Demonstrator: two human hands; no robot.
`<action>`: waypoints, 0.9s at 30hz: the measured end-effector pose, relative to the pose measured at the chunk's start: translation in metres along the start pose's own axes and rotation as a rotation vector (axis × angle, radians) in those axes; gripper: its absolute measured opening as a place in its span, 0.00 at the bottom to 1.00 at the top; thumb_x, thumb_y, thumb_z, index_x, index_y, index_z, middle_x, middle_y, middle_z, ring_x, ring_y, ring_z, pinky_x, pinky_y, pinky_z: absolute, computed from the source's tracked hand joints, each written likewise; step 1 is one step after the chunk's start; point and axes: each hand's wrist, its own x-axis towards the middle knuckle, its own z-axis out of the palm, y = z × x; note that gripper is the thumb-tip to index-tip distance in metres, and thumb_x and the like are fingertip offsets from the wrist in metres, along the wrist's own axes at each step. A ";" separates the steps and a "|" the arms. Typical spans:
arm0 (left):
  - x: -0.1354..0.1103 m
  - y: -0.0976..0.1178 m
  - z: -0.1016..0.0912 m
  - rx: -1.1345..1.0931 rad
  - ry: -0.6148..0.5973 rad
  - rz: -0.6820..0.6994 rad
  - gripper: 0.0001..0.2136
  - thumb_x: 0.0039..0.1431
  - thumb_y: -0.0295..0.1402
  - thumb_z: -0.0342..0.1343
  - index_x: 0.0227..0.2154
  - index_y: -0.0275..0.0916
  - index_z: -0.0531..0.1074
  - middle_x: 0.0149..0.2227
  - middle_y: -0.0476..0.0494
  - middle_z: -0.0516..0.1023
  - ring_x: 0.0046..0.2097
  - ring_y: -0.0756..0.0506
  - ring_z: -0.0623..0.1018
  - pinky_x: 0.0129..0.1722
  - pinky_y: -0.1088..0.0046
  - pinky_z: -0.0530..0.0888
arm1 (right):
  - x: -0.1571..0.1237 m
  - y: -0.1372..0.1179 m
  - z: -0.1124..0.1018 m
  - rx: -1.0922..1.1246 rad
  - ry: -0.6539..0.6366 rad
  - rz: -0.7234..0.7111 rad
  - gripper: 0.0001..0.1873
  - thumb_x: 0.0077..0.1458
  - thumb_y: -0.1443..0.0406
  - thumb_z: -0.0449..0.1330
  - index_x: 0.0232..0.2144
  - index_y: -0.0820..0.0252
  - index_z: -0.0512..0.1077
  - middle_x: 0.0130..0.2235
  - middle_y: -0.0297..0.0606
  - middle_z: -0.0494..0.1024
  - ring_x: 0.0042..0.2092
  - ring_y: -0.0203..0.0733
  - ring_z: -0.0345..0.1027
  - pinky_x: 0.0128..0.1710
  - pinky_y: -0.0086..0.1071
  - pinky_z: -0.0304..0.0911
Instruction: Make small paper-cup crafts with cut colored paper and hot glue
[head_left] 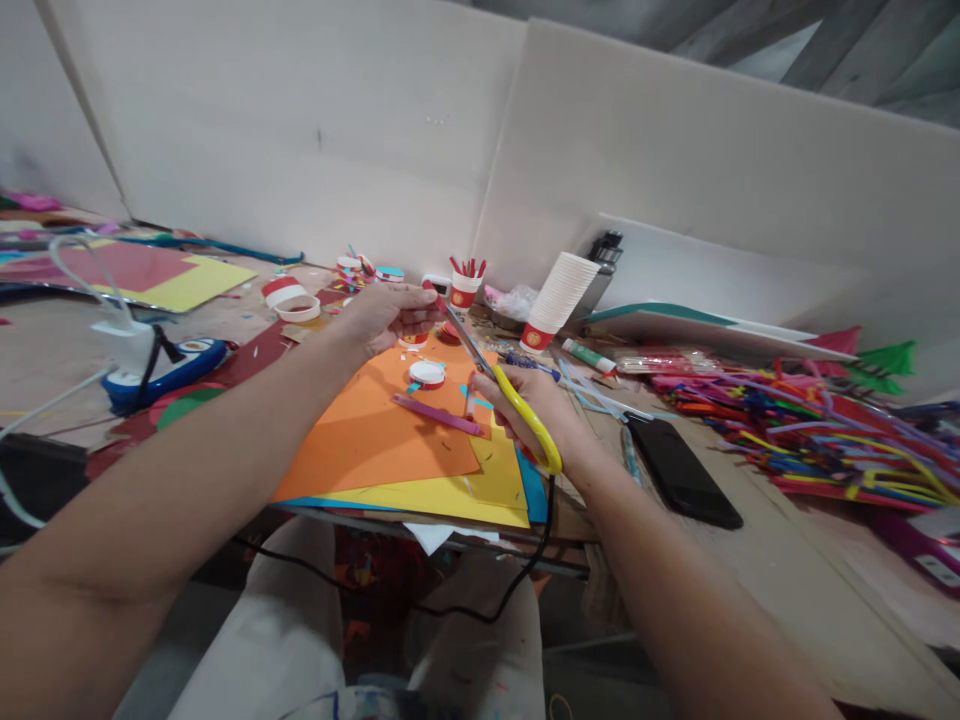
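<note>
Pinching a small red piece (pixel 433 291), the left hand (pixel 391 312) hung beside the tips of scissors (pixel 517 401) gripped in the right hand (pixel 548 394), above orange paper (pixel 375 435); stacked cups (pixel 562 290) stood near the back edge of the worktop (pixel 52 350).

Both arms (pixel 247 470) reach forward, left hand (pixel 384 318) pinching, right hand (pixel 553 402) seemingly curled.

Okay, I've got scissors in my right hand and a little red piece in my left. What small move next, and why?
Probably line the scissors up with the red piece: your left hand pinches it, and your right hand holds the blade tips close by. I can't tell whether they touch it.
</note>
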 end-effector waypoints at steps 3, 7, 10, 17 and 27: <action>-0.001 0.000 0.000 -0.001 0.004 -0.002 0.01 0.52 0.24 0.60 0.27 0.32 0.75 0.28 0.42 0.81 0.31 0.49 0.81 0.33 0.76 0.75 | -0.001 0.000 0.000 0.019 -0.011 0.007 0.22 0.52 0.45 0.59 0.26 0.57 0.63 0.20 0.27 0.63 0.16 0.28 0.55 0.13 0.23 0.53; -0.001 0.000 0.001 -0.011 0.005 0.001 0.01 0.52 0.24 0.59 0.27 0.32 0.75 0.29 0.41 0.81 0.31 0.48 0.81 0.32 0.76 0.75 | -0.001 -0.003 0.001 -0.019 0.009 0.006 0.23 0.52 0.45 0.59 0.25 0.57 0.62 0.19 0.27 0.63 0.15 0.29 0.55 0.12 0.23 0.51; -0.001 0.001 0.001 0.000 0.009 0.004 0.01 0.52 0.25 0.59 0.28 0.32 0.75 0.29 0.41 0.81 0.32 0.48 0.81 0.32 0.76 0.75 | -0.002 -0.005 0.001 -0.077 0.035 -0.021 0.23 0.53 0.45 0.58 0.24 0.57 0.62 0.18 0.27 0.63 0.15 0.29 0.55 0.13 0.24 0.50; -0.001 0.002 0.001 0.008 0.006 0.019 0.01 0.53 0.25 0.59 0.27 0.32 0.74 0.27 0.42 0.80 0.30 0.49 0.81 0.34 0.75 0.76 | -0.003 -0.005 -0.001 -0.184 0.073 -0.184 0.23 0.57 0.46 0.54 0.24 0.58 0.62 0.22 0.30 0.64 0.21 0.30 0.56 0.19 0.24 0.50; -0.003 0.001 0.003 0.019 0.005 0.011 0.02 0.53 0.24 0.58 0.27 0.32 0.75 0.26 0.43 0.79 0.28 0.50 0.80 0.31 0.77 0.75 | -0.002 -0.002 -0.001 -0.163 0.058 -0.150 0.23 0.57 0.46 0.54 0.24 0.58 0.63 0.21 0.31 0.65 0.21 0.30 0.55 0.19 0.25 0.50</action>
